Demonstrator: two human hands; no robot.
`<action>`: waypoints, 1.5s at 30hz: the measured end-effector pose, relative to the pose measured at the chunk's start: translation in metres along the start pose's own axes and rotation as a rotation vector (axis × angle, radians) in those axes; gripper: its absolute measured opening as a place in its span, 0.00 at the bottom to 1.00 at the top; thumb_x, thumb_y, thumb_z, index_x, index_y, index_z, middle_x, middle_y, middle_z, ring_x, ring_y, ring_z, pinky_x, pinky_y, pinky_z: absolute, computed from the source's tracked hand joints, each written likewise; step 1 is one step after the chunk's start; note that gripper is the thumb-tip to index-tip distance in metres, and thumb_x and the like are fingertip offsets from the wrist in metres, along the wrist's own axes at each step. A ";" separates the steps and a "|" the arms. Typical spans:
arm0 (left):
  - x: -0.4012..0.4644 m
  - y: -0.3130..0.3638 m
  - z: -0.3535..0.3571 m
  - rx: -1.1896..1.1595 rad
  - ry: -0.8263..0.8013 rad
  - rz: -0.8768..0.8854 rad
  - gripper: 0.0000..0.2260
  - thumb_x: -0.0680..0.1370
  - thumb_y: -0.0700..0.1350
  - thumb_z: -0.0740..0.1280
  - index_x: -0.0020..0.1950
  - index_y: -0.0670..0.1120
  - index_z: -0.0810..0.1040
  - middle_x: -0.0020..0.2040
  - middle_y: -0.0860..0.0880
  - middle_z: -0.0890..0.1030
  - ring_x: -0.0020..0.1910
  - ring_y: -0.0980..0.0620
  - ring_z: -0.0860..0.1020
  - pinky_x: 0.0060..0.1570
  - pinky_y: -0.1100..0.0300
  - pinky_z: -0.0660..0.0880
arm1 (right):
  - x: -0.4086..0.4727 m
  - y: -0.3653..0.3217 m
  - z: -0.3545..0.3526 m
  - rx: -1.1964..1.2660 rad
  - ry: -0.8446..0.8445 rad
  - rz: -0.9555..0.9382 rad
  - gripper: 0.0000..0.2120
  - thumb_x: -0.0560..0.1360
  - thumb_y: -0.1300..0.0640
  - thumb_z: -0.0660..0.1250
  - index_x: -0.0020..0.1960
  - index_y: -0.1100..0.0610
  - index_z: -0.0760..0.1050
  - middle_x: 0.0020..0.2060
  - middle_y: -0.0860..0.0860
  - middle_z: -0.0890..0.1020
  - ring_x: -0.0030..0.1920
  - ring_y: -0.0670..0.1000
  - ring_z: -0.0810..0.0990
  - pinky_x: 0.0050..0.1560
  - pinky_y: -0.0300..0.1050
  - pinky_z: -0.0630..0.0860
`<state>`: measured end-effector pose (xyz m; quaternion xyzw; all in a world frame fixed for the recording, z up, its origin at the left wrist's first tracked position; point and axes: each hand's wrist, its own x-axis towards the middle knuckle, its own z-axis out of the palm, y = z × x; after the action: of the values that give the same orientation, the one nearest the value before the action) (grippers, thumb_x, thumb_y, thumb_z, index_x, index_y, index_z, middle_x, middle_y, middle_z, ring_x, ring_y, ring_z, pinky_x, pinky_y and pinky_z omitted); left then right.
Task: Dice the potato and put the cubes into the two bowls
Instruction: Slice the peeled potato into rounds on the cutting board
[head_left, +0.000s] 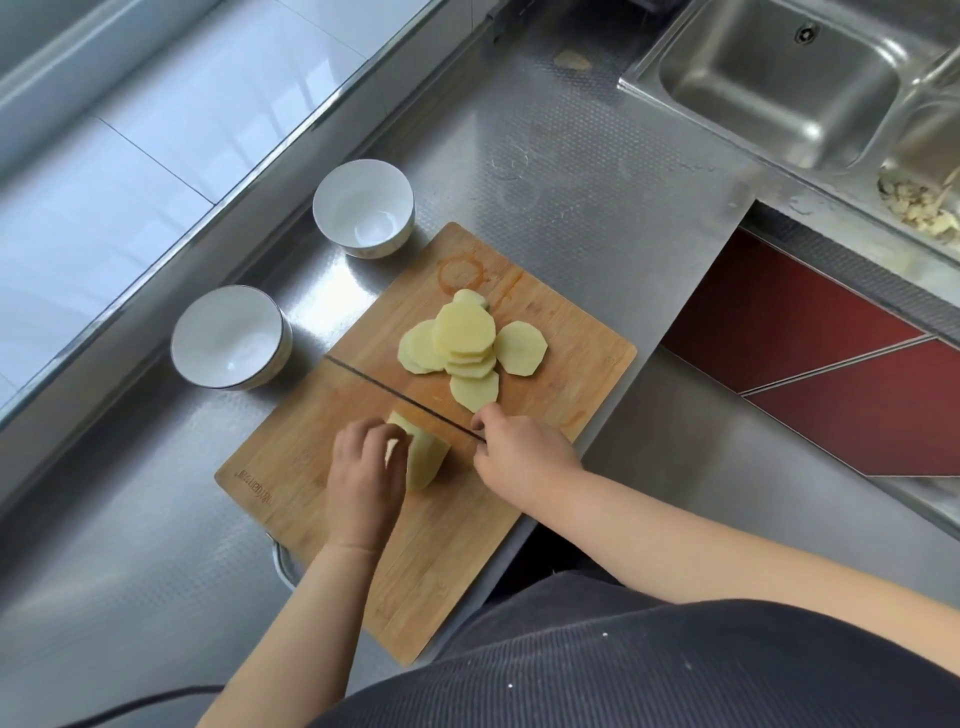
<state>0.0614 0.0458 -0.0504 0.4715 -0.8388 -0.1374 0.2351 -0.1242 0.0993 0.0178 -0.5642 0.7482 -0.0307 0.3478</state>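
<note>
the peeled potato (423, 460) sits on the wooden cutting board (571, 364), near the board's middle, a pale uncut chunk. the left hand (363, 478) curls over it, fingertips gripping the top and near side. right beside it, the knife (400, 397) stands edge-on, a thin dark line running from the right hand out across the board toward the bowls, its blade against the far face of the chunk. the right hand (519, 457) is wrapped tight round the handle, which is hidden inside the fist.

just beyond the blade, a fanned pile of potato slices (467, 343) lies on the far half of the board, rounds overlapping, one slice off to the right side touching the heap.

off the board's left edge, two white bowls: the near bowl (228, 338) close to the board's corner, the far bowl (363, 208) just past the board's top corner. both show bare white insides.

it all rests on a steel counter (571, 156). at top right, a steel sink (779, 78), and next to it a second basin with pale peelings (919, 208) in it.
</note>
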 end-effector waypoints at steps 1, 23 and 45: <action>-0.005 -0.001 0.004 0.003 -0.054 -0.006 0.12 0.78 0.46 0.63 0.48 0.38 0.79 0.49 0.40 0.78 0.47 0.45 0.73 0.45 0.54 0.72 | -0.003 -0.003 0.001 -0.015 -0.006 -0.013 0.15 0.81 0.55 0.57 0.67 0.54 0.66 0.53 0.55 0.81 0.50 0.59 0.79 0.38 0.46 0.69; -0.007 -0.002 0.018 -0.062 -0.040 -0.021 0.11 0.70 0.32 0.72 0.52 0.34 0.80 0.50 0.36 0.80 0.47 0.38 0.78 0.45 0.47 0.78 | -0.023 -0.023 0.005 -0.129 0.019 -0.086 0.12 0.81 0.57 0.57 0.63 0.58 0.69 0.49 0.56 0.81 0.46 0.59 0.80 0.36 0.45 0.67; -0.014 -0.008 0.027 -0.056 -0.002 -0.036 0.08 0.71 0.31 0.71 0.49 0.35 0.79 0.49 0.37 0.79 0.46 0.41 0.76 0.44 0.50 0.75 | -0.018 -0.027 -0.001 -0.152 -0.033 -0.079 0.10 0.81 0.60 0.58 0.60 0.61 0.70 0.48 0.57 0.81 0.45 0.58 0.80 0.33 0.44 0.66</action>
<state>0.0587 0.0539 -0.0809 0.4798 -0.8261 -0.1654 0.2449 -0.1008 0.1044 0.0393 -0.6187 0.7196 0.0218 0.3146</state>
